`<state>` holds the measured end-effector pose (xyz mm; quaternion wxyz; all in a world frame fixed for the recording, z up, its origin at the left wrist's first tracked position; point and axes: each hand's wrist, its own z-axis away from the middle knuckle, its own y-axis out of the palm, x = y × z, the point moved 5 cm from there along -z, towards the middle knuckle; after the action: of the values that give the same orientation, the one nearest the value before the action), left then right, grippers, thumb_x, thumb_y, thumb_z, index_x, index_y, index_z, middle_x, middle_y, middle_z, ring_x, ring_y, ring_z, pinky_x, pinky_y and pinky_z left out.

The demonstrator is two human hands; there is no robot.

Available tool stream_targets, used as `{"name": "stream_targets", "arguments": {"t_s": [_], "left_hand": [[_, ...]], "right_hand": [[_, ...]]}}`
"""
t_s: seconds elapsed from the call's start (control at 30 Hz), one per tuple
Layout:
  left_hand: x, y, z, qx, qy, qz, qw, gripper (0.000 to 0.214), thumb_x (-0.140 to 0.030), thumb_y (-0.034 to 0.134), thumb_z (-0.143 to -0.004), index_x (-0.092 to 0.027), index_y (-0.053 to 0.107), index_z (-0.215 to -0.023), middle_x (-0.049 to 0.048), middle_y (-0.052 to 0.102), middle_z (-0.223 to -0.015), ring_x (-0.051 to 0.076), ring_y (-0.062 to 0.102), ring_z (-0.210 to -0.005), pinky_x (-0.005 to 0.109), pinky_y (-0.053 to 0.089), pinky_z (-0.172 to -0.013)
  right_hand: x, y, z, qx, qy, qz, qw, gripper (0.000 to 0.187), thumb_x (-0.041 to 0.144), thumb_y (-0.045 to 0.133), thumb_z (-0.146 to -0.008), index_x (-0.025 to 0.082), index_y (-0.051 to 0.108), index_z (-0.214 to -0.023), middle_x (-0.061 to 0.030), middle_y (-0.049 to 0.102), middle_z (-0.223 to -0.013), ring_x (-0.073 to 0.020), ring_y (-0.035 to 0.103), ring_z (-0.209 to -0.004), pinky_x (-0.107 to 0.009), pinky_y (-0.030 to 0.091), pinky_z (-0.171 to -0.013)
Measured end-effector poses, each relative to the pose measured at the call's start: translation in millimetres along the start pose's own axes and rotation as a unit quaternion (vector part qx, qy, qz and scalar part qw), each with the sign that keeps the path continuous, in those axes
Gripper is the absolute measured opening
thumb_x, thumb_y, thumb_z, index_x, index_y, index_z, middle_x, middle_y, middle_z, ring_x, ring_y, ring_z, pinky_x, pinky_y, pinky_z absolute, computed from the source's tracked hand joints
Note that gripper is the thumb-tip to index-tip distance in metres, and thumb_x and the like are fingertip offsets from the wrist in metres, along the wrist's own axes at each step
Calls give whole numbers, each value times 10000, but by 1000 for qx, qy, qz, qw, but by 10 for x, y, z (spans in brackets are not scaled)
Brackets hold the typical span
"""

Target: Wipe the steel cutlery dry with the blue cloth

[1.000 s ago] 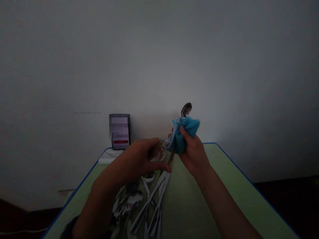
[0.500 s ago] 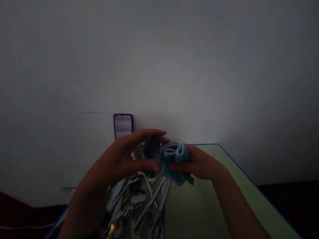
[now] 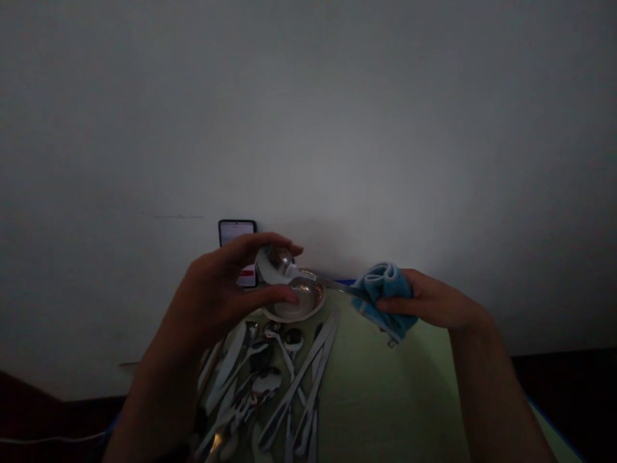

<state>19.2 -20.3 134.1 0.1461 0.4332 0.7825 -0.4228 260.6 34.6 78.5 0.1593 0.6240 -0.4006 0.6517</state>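
A shiny metal spoon (image 3: 274, 264) with a large round bowl is held up in front of me, its handle running to the right. My left hand (image 3: 226, 283) curves around the bowl, thumb below and fingers above. My right hand (image 3: 429, 301) is closed on a folded blue cloth (image 3: 385, 296) with pale edging. The far end of the handle goes into the cloth and is hidden there. Behind the spoon stands a shiny metal bowl (image 3: 308, 305), partly covered by my left thumb.
Several spoons, forks and knives lie in a pile, among them a knife (image 3: 299, 386) and a spoon (image 3: 267, 382). They rest on a pale green table (image 3: 376, 399) with a blue edge. A phone (image 3: 236, 229) leans on the white wall (image 3: 337, 128), partly hidden by my left hand.
My right hand has moved right with the cloth, away from the spoon's bowl, exposing part of the handle. My left hand has shifted slightly left and up, with the spoon's bowl turned.
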Motion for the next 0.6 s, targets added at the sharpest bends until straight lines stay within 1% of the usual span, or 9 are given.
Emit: {"name": "stream_targets", "arguments": {"t_s": [0.1,0.17,0.23,0.33,0.4,0.43,0.5,0.6], "left_hand": [[-90,54,-12,37,7,-90,995,447,-415,745,-631,-300,590,-1034,-34,693,-931,158,638,-765,244,481,-698],[-135,95,-21,57,-1,-124,991,454,-414,742,-626,-288,595,-1037,-30,699,-886,164,643,-723,253,481,-674],[-128,141,-24,82,-23,-145,986,480,-408,744,-617,-264,593,-1049,-12,705,-848,189,650,-725,273,483,-659],[-28,245,-4,159,-60,-150,974,466,-405,713,-649,-242,579,-1064,14,709,-844,210,653,-736,288,478,-634],[40,318,20,215,-66,-143,964,409,-371,673,-697,-240,571,-1071,24,702,-900,201,649,-763,285,472,-651],[57,344,28,235,-60,-141,960,369,-344,651,-719,-243,574,-1065,22,695,-924,192,644,-779,281,466,-668],[54,375,37,255,-40,-142,956,285,-302,610,-754,-253,587,-1033,3,684,-923,169,632,-780,267,451,-687],[-8,380,36,258,-21,-140,956,199,-278,578,-779,-265,597,-977,-29,673,-854,135,613,-722,244,432,-682]], "right_hand": [[32,26,-13,6,-13,25,1000,156,243,627,-757,170,637,-894,7,655,-765,-97,595,-630,-194,521,-546],[62,58,-28,11,-21,44,999,169,260,623,-760,170,638,-903,3,657,-772,-103,592,-636,-201,519,-550],[94,89,-39,16,-26,62,998,178,281,612,-771,174,631,-912,2,652,-781,-103,584,-641,-201,512,-550],[139,119,-48,13,-20,118,993,194,309,601,-779,177,622,-920,1,645,-788,-100,572,-638,-200,499,-560],[170,129,-56,2,-13,167,986,203,310,609,-770,173,624,-919,0,645,-781,-102,568,-633,-202,491,-566],[185,136,-61,0,-9,187,982,208,303,616,-761,169,624,-920,-2,646,-786,-104,569,-640,-203,489,-571],[208,156,-70,2,-1,211,978,215,290,624,-749,161,622,-921,-6,646,-800,-107,569,-658,-203,482,-579],[225,188,-80,11,8,214,977,221,306,617,-757,156,616,-919,-2,639,-795,-98,556,-653,-201,472,-584]]}}
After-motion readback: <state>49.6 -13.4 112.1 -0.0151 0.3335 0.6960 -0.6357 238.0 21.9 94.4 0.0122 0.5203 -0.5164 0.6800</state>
